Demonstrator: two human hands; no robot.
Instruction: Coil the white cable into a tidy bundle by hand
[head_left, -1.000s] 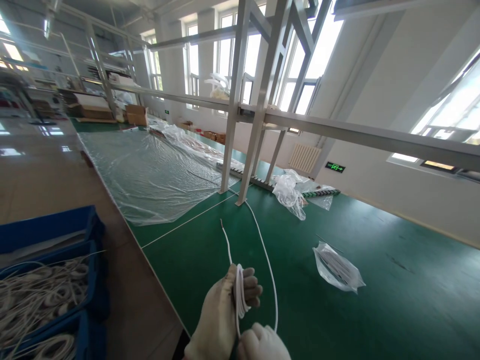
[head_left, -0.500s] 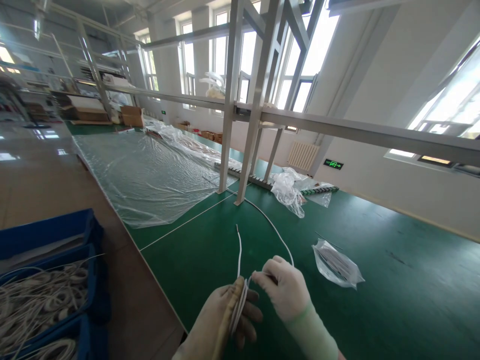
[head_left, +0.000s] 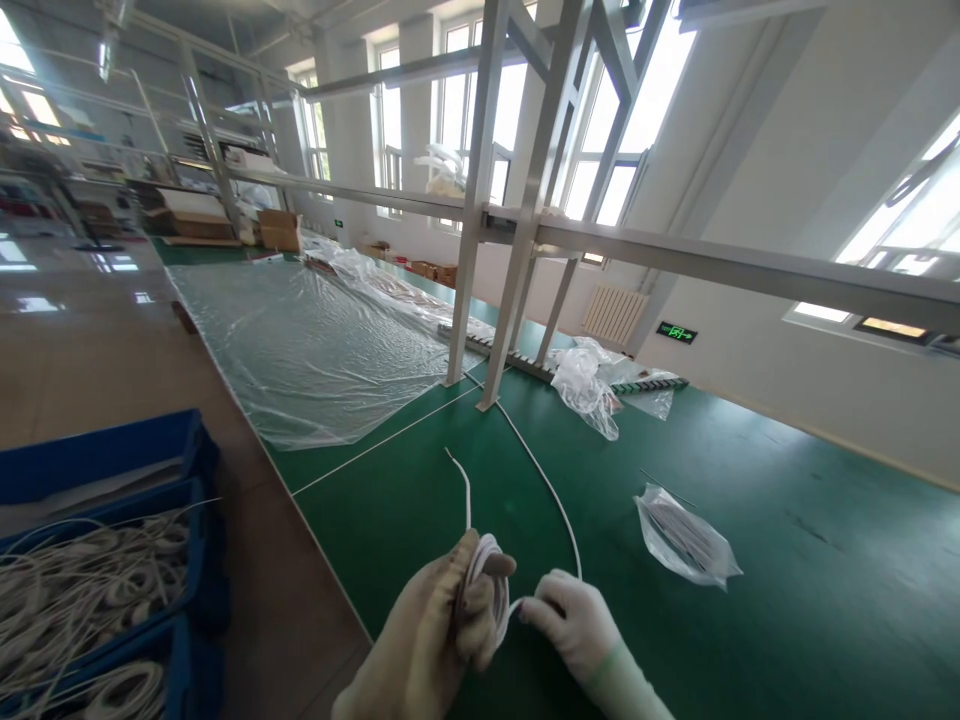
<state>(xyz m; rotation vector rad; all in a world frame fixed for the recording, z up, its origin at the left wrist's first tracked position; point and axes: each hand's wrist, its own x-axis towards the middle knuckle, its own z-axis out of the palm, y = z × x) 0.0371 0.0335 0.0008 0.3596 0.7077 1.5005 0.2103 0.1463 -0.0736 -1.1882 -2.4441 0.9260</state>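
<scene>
My gloved left hand (head_left: 442,625) is closed around a small coil of white cable (head_left: 496,560), its fingers passing through the loops. One end of the cable sticks up from the coil, with a thin bare tip. Just to the right, my gloved right hand (head_left: 574,620) pinches the same cable where it leaves the coil. From behind that hand a length of cable (head_left: 551,490) runs away over the green tabletop (head_left: 390,500) to the foot of the metal frame.
A clear bag of thin pieces (head_left: 686,535) lies on the right, with crumpled plastic (head_left: 585,390) farther back. Metal frame posts (head_left: 510,270) rise from the table. Clear sheeting (head_left: 322,350) covers its left part. Blue bins (head_left: 202,560) with coiled cables stand at the lower left.
My left hand has turned so the coil's loops face me. My right hand has moved down with the cable. The upright cable end now leans left.
</scene>
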